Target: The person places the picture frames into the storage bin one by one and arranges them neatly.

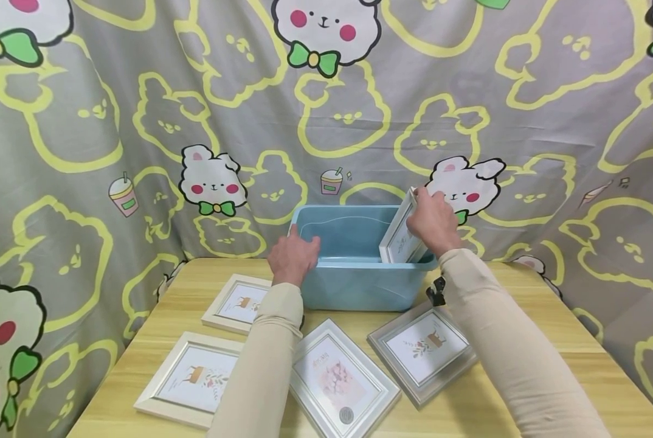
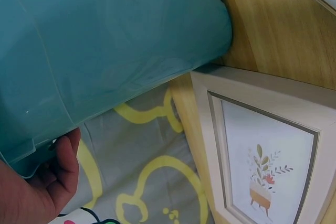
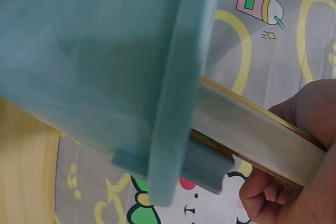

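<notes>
Silver-white moulding is what the right hand (image 1: 435, 220) grips: it holds a picture frame (image 1: 399, 240) near the upper edge, fingers on both sides. The frame tilts, its lower part inside the blue plastic bin (image 1: 359, 286), near the right end wall. Held only up high, it could pivot and knock a corner on the rim; if the fingers loosened too soon, it might slide down and chip. Whether its lower edge meets the bin's floor is hidden. Across the bin, the left hand (image 1: 293, 258) grips the opposite rim; should that hold slacken, a shove from the frame could skew the bin. On the wooden tabletop (image 1: 529, 298) lie a small cream frame (image 1: 240, 303), a larger cream frame (image 1: 195, 380), a pink-print silver frame (image 1: 337, 377) and a pewter-toned frame (image 1: 425, 350). A skewing bin could scrape the small cream frame just beside it, and a low sleeve (image 1: 266, 365) might drag one askew.
</notes>
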The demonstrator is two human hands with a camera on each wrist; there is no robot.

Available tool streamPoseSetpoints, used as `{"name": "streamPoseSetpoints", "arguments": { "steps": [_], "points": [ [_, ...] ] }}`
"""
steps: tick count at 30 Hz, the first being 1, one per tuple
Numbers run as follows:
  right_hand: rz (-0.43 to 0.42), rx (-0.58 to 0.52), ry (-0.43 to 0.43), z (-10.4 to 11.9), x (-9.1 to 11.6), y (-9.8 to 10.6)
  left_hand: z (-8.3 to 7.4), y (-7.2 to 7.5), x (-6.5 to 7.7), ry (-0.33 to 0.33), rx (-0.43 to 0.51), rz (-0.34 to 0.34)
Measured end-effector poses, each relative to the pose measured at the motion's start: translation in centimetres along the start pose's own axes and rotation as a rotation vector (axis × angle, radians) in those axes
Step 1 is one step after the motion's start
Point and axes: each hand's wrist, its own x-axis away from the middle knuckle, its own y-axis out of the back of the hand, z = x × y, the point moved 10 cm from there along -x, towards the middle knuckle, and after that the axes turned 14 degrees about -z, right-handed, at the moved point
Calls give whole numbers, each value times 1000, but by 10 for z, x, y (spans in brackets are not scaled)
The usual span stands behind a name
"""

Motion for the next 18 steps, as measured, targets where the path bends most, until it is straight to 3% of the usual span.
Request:
{"name": "streamPoseSetpoints", "arguments": {
  "steps": [18],
  "points": [
    [-16,45,15,0,3,-18,0,-1,-1,6,2,7]
  ]
}}
